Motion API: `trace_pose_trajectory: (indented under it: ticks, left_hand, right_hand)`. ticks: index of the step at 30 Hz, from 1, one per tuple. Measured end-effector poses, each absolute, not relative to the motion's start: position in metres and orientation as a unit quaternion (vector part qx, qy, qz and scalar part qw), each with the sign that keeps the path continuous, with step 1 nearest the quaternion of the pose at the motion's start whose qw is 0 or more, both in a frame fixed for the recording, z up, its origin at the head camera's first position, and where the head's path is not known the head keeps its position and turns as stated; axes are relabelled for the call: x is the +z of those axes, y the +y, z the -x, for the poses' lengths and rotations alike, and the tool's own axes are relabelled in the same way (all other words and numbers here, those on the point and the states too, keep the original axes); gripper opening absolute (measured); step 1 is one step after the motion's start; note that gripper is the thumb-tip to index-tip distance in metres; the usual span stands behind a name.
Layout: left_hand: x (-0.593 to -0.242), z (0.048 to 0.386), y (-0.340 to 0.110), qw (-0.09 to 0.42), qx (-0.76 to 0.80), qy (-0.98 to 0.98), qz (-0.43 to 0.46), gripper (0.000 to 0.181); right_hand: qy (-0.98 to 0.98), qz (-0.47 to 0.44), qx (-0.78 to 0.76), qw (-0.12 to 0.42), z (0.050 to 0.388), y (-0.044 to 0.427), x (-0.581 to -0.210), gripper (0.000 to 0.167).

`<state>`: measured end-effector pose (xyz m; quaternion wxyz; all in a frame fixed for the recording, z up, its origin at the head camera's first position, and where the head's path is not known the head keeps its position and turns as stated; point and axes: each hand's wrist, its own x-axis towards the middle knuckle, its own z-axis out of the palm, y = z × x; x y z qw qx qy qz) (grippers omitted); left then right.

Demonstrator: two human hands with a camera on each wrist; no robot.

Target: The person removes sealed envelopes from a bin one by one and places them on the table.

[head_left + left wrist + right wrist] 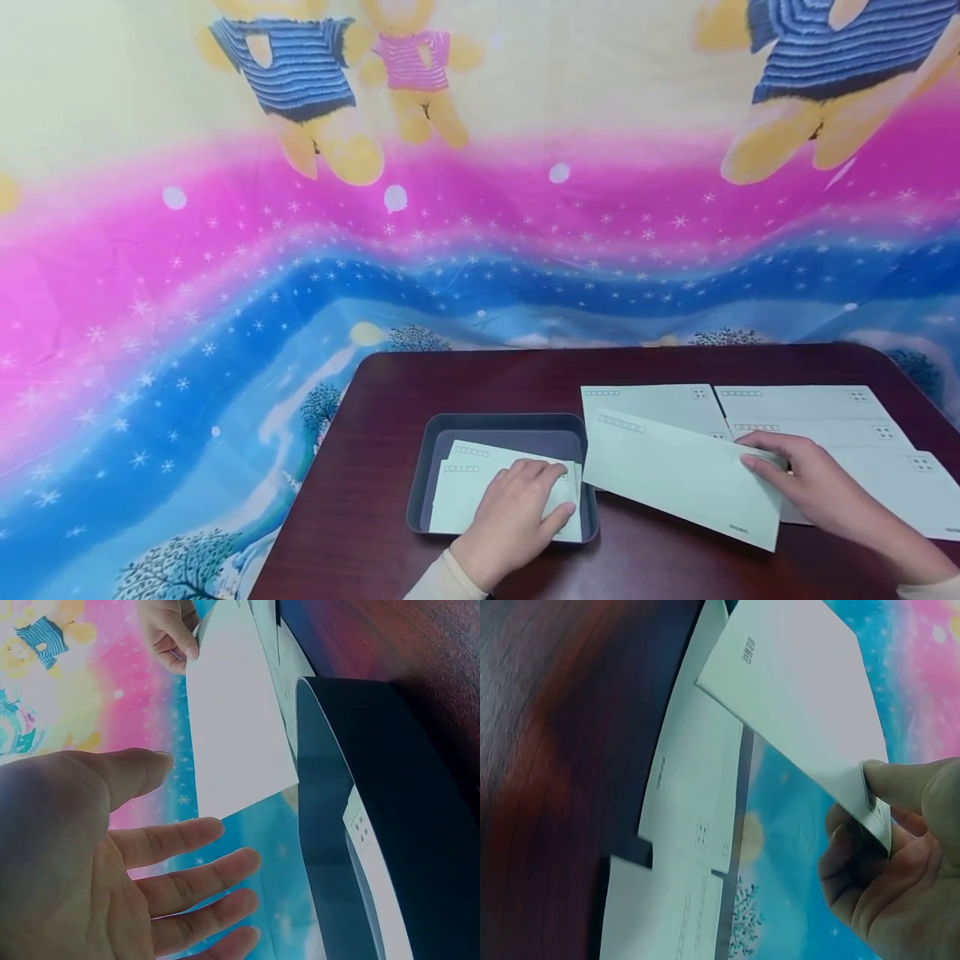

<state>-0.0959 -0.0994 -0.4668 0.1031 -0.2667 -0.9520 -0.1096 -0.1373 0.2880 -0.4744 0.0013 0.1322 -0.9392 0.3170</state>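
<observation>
And here we face a printed cloth backdrop (480, 200), cream up top, sweeping into pink, then blue! We count 3 yellow bear figures (300, 79) in striped tops, 2 blue, 1 pink, with white snowflakes (679, 221) and leafy trees (180, 562) below! In front we've got a dark reddish-brown table (337, 450), its far corners rounded, its top catching a faint sheen.

Inside the tray (517, 435), the left hand (519, 508) hides part of the envelopes lying there (459, 504); to the tray's right, the held envelope (678, 475) covers portions of the loose envelopes (825, 432), and the right hand (813, 479) conceals its upper far corner. The small print on that held envelope, right of the tray, is too fine to read. Above the tray, the head view's top edge cuts off the printed bears (300, 75), and the left wrist view crops the tray itself.
</observation>
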Motion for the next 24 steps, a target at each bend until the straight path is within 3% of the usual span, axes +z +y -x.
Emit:
trace_pose_trajectory:
  ticks: [5,16,24]
  left_hand:
    - [-0.469,0.095,-0.096,0.114,-0.111,-0.948,0.276,0.037]
    - [-0.473,0.092,-0.086,0.080,-0.109,-0.950,0.280,0.038]
    - [-0.477,0.090,-0.083,0.081,-0.098,-0.948,0.291,0.038]
  right_hand:
    - [-0.941,-0.132,0.313,-0.006,0.136,0.299,-0.474,0.017]
    - [-0.949,-0.110,0.295,-0.037,0.133,0.318,-0.479,0.019]
    - [-0.925,-0.176,0.329,-0.079,0.134,0.321,-0.497,0.017]
